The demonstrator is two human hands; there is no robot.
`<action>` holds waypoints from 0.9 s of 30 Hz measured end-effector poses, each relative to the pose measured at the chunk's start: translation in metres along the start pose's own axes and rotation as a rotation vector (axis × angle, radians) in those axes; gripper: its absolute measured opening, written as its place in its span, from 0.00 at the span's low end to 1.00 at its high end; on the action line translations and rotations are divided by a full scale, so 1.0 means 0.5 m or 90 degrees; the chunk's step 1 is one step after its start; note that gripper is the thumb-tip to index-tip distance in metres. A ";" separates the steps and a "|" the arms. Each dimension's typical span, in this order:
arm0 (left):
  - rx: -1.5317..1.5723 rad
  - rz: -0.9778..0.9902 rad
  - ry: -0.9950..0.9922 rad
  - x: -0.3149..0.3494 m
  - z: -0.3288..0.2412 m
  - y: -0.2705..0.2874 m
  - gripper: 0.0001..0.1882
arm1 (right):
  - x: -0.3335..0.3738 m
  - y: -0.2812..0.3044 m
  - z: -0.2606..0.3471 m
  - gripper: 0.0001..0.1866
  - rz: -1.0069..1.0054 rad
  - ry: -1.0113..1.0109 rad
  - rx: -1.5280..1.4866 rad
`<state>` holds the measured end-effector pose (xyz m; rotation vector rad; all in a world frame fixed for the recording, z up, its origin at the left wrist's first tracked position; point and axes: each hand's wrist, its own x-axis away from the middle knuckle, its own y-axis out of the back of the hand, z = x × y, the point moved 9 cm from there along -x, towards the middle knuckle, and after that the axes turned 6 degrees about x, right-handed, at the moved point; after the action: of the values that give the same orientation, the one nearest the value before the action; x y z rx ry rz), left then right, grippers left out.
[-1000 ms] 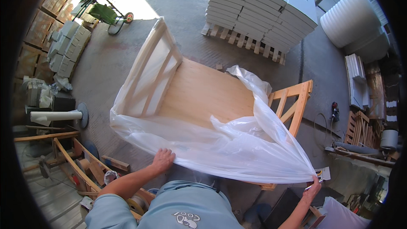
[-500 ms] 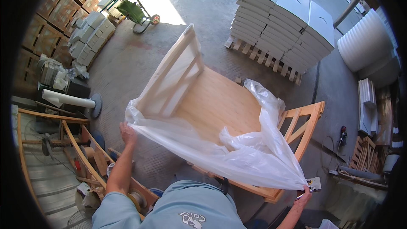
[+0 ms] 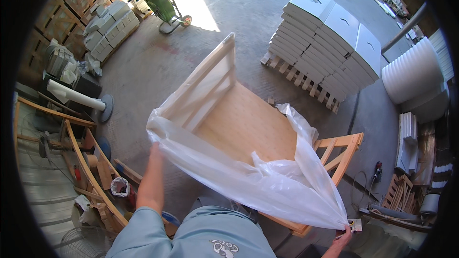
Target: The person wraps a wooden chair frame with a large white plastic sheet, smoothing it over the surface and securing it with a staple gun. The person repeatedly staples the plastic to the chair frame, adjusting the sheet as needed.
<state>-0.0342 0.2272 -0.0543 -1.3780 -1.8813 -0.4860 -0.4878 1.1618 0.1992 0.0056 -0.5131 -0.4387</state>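
A wooden crate [image 3: 239, 125] with a plywood bottom and slatted ends stands in front of me. Clear plastic sheet [image 3: 229, 184] covers its left end and sweeps across its near side. At the near left corner my left hand [image 3: 155, 149] grips the sheet's edge, its fingers partly hidden by the film and slightly blurred. My right hand [image 3: 341, 240], low on the right, is closed on the gathered corner of the sheet, pulling it out beyond the crate's slatted right end [image 3: 345, 150]. More film lies bunched inside the crate's right half.
White boxes [image 3: 327, 38] are stacked on a pallet beyond the crate. White foam rolls [image 3: 413, 71] stand at the right. A green cart [image 3: 165, 7] is at the far left, near piled white blocks [image 3: 110, 31]. Left of me are a roll on a stand [image 3: 76, 96] and a wooden frame [image 3: 86, 155].
My view has shifted a little. Both hands have moved down slightly, with the sheet still stretched between them. The film along the near side hangs wider and lower.
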 end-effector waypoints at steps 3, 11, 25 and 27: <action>-0.200 -0.140 -0.265 0.011 -0.171 0.019 0.20 | 0.015 -0.026 -0.032 0.21 -0.004 -0.010 0.017; -0.679 -0.059 -0.749 0.346 -0.334 -0.133 0.16 | 0.046 -0.115 -0.136 0.19 -0.008 -0.059 0.004; -0.596 0.091 -0.308 0.514 -0.128 0.003 0.16 | -0.061 0.326 0.125 0.21 -0.278 0.120 0.136; -0.654 0.121 -0.267 0.541 -0.123 -0.014 0.15 | -0.045 0.362 0.130 0.23 -0.319 0.113 0.137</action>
<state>-0.0596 0.3586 0.1890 -2.4415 -1.8279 -1.2473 -0.4629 1.3420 0.2659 0.3829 -0.3785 -0.8615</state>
